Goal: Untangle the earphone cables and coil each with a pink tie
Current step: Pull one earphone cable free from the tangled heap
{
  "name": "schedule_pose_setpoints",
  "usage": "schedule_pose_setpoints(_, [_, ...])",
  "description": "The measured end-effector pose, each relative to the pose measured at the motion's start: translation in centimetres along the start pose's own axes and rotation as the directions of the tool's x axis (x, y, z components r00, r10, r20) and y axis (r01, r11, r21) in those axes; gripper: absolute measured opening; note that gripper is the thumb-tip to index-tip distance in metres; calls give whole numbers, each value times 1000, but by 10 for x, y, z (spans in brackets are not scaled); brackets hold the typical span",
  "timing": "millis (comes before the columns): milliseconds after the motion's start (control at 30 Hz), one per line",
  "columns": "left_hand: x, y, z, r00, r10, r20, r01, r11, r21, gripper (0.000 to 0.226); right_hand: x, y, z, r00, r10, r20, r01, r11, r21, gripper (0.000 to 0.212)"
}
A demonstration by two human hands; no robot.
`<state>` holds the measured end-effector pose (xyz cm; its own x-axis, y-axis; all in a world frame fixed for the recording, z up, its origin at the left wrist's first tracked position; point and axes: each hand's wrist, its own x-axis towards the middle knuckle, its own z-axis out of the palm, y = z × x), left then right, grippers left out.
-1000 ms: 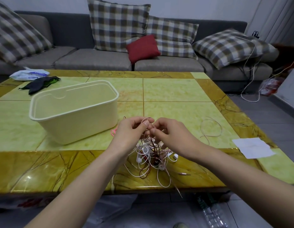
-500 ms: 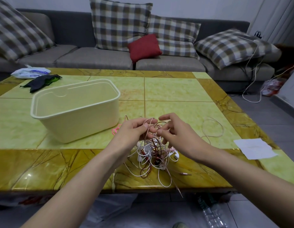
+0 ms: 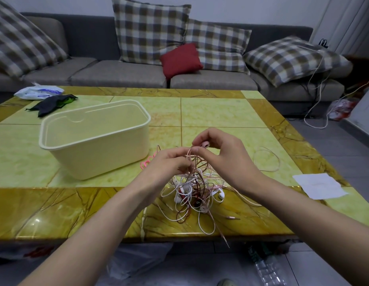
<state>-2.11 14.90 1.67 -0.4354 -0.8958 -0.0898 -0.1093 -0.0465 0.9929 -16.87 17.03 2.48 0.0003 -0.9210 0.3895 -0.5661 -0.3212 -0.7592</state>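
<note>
One pink earbud [image 3: 205,144] now sits pinched in the right hand [image 3: 222,155], risen just above the left hand [image 3: 169,164], which pinches strands atop the tangle [image 3: 192,189] lying under both hands on the table [image 3: 220,112]. A free end is found, so threading that cable out can likely begin.

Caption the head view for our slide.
Left hand and right hand tease tangled earphone cables near a cream tub.

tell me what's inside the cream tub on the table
Nothing shows inside the cream tub: only bare inner walls. Its near wall hides part of the bottom.
</note>
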Motion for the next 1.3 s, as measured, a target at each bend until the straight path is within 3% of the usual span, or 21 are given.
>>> schedule_pose_setpoints(233, [1,-2,-3,998,23,53,-22,1000,-20,28,4,0,-1,995,52,89,-53,999,8,12])
schedule_pose_setpoints(367, [4,-6,-5,999,38,3,-39,999,31,24,5,-3,1,987,62,148,-57,998,-38,15])
schedule_pose_setpoints(600, [11,-7,-3,980,124,-157,-79,960,268,9,10,5,2,939,220,265,-202,975,-93,18])
schedule_pose_setpoints(767, [20,-10,-4,934,235,-268,-40,817,576,23,9,5,-1,945,220,243,-195,973,-123,7])
schedule_pose_setpoints(1033, [26,-17,-7,925,253,-283,-37,802,597,8,14,10,-9,907,257,335,-131,925,-356,13])
schedule_pose_setpoints(1100, [27,-13,-8,920,229,-317,-50,874,483,11,16,11,-11,904,261,339,-125,919,-375,16])
schedule_pose_setpoints(1167, [26,-6,-8,950,89,-299,-41,985,166,19,18,9,-13,916,243,321,-116,922,-369,21])
schedule_pose_setpoints(1233, [25,2,-7,972,-17,-233,-7,995,-100,28,19,6,-15,935,222,275,-120,931,-344,26])
schedule_pose_setpoints(1300, [26,6,-9,976,-38,-214,-1,984,-179,30,23,3,-18,956,215,199,-150,943,-298,28])
